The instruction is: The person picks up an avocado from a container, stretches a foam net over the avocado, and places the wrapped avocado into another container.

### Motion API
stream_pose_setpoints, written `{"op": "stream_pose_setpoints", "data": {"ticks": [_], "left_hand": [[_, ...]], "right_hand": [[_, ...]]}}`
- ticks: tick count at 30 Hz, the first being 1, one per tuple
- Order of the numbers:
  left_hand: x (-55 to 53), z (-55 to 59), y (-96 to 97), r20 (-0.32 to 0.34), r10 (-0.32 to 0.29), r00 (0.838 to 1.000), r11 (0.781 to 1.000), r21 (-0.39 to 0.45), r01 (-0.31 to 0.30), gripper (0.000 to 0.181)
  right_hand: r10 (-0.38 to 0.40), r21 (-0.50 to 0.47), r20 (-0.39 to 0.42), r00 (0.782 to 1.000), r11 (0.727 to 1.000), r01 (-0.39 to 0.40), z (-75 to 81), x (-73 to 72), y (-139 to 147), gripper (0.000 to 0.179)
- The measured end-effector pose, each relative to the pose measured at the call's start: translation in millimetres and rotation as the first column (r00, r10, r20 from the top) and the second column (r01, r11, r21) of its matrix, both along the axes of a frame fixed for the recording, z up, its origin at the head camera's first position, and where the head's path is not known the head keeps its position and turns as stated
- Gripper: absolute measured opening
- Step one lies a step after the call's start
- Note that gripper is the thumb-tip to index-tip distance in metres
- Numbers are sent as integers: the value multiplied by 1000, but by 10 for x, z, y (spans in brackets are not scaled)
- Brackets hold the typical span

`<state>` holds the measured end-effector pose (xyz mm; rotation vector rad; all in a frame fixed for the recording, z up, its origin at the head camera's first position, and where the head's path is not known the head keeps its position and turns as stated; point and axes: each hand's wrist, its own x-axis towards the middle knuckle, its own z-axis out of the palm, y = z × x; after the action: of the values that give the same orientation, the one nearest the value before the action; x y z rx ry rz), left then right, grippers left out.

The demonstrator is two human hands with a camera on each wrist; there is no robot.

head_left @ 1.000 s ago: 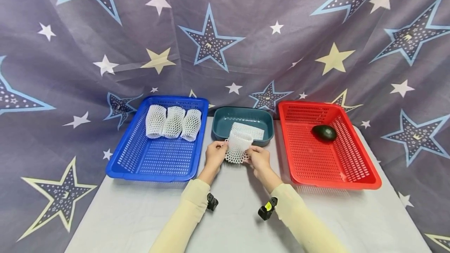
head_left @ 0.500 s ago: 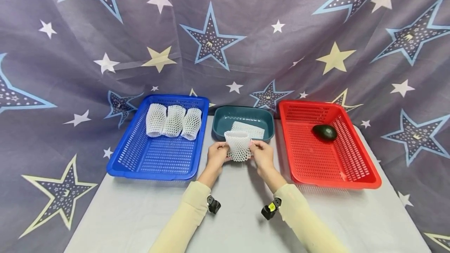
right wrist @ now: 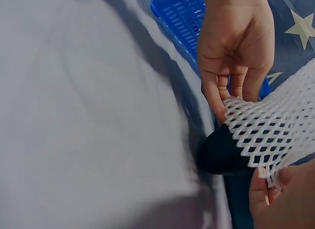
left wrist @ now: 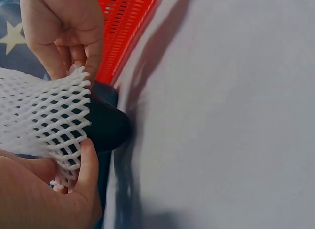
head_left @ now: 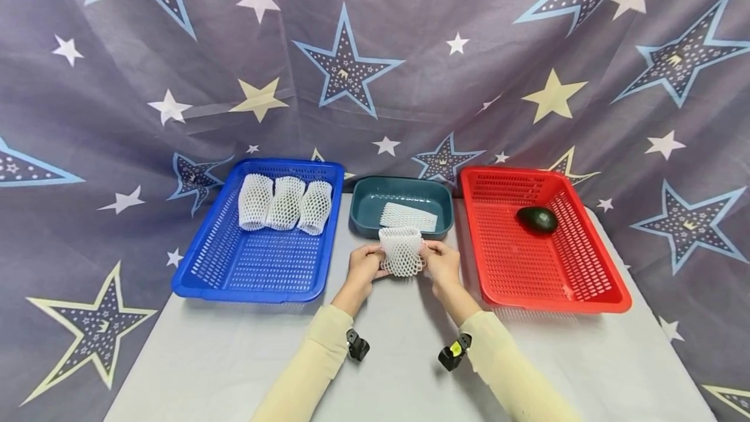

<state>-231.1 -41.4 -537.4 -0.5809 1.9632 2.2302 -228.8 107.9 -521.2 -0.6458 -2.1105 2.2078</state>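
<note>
Left of the dish, the blue basket held three netted bundles, side by side at its far end. Just in front of the dish, the left hand pinched the left edge of the net between thumb and fingers. The net hung between the hands around a dark fruit, whose bare, rounded end poked out toward the person. That end looked smooth, and no fingers showed around it, so the fruit could have slipped out had the mesh slackened. In the dish lay a spare net, close enough to be caught by a careless move. The right hand clasped the net's right edge; a harder tug there than on the left could have skewed the mesh or torn its stretched rim. Right of the dish, the red basket held an avocado, likely to roll if the basket were bumped.
</note>
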Motion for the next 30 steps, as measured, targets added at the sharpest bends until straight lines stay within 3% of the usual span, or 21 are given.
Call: {"op": "stream_pose_setpoints", "data": {"ticks": [10, 30], "left_hand": [[-17, -46, 2, 19, -1, 1000, 1000, -4, 1, 20], [-34, -61, -12, 101, -46, 994, 999, 10, 45, 22]], "right_hand": [[4, -58, 16, 1000, 998, -3, -66, 17, 17, 11], [58, -48, 121, 991, 997, -53, -87, 59, 110, 10]]}}
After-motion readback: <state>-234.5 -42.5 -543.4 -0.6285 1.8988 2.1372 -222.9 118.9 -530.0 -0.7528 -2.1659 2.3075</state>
